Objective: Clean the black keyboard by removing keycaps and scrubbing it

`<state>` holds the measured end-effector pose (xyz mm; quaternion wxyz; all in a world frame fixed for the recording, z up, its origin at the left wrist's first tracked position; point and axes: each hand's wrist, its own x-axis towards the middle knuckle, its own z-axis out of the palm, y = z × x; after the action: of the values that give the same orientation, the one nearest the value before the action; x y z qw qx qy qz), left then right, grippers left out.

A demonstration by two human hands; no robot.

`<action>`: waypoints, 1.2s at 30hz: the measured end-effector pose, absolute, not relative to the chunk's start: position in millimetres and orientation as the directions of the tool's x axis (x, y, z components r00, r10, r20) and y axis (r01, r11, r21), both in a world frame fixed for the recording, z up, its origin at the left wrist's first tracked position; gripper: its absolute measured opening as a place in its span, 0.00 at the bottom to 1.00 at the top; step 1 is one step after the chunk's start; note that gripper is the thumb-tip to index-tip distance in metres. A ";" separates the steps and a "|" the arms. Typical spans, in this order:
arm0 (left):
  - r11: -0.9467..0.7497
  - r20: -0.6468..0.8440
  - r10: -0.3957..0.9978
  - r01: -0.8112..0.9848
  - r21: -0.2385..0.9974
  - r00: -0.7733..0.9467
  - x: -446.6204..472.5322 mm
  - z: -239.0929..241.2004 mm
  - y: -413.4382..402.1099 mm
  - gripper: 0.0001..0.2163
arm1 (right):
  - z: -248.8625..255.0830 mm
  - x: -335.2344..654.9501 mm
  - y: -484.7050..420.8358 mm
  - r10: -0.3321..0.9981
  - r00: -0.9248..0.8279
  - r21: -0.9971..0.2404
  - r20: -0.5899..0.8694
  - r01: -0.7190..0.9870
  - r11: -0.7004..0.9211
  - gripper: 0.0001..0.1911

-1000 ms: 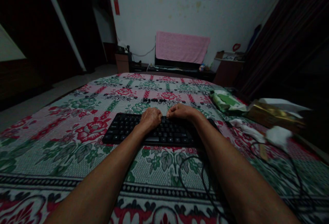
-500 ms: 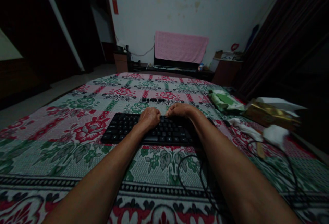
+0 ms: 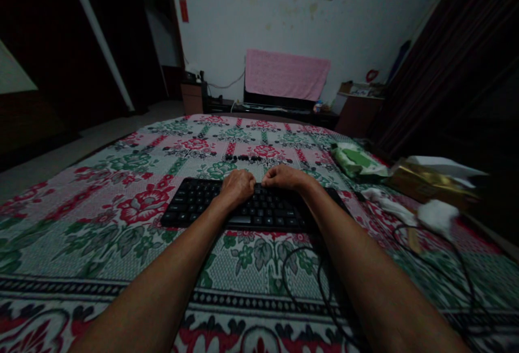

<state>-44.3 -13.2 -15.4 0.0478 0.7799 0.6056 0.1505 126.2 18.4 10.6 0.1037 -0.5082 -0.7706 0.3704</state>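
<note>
A black keyboard [image 3: 190, 201] lies on a flowered bedspread [image 3: 121, 218] in front of me. Both hands rest on its far middle rows, knuckles almost touching. My left hand [image 3: 238, 185] is curled like a fist over the keys. My right hand [image 3: 284, 176] is curled too, its fingertips pressed down at the keyboard's far edge. What the fingers pinch, if anything, is hidden. A short row of small black pieces [image 3: 242, 157] lies on the spread just beyond the hands.
A black cable [image 3: 302, 277] loops on the spread near my right forearm. To the right lie a green and white packet [image 3: 357, 161], a gold wrapper [image 3: 430, 182] and white tissue [image 3: 436, 213]. A pink cloth [image 3: 286, 74] covers a screen at the far wall.
The hands stay in the same spot on the keyboard. Only the camera has shifted slightly.
</note>
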 end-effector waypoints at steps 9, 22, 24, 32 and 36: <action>-0.247 0.190 0.959 0.947 0.203 0.210 -37.0 -13.2 -17.3 0.16 | -0.7 127.2 13.8 0.880 -0.464 -0.562 0.098 0.704 0.434 0.17; -0.202 0.191 0.969 0.943 0.263 0.155 -64.6 5.0 -15.3 0.14 | -4.3 123.3 52.3 0.936 -0.315 -0.417 0.155 0.838 0.351 0.12; -0.124 0.155 0.984 0.951 0.282 0.082 -74.8 4.7 -14.6 0.13 | -6.8 115.8 66.0 0.953 -0.241 -0.376 0.181 0.879 0.294 0.16; -0.124 0.140 0.987 0.932 0.341 0.080 -83.6 -5.2 -11.7 0.15 | -16.3 95.3 106.6 0.948 -0.255 -0.307 0.191 0.902 0.304 0.25; -0.129 0.159 0.984 0.925 0.357 0.076 -83.2 -6.7 -10.7 0.14 | -15.6 94.5 111.5 0.953 -0.250 -0.288 0.173 0.912 0.292 0.18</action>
<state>-83.2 -10.7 -6.7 0.0815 0.7290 0.6548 0.1820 94.5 111.5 -15.6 0.1580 -0.5914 -0.7881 0.0645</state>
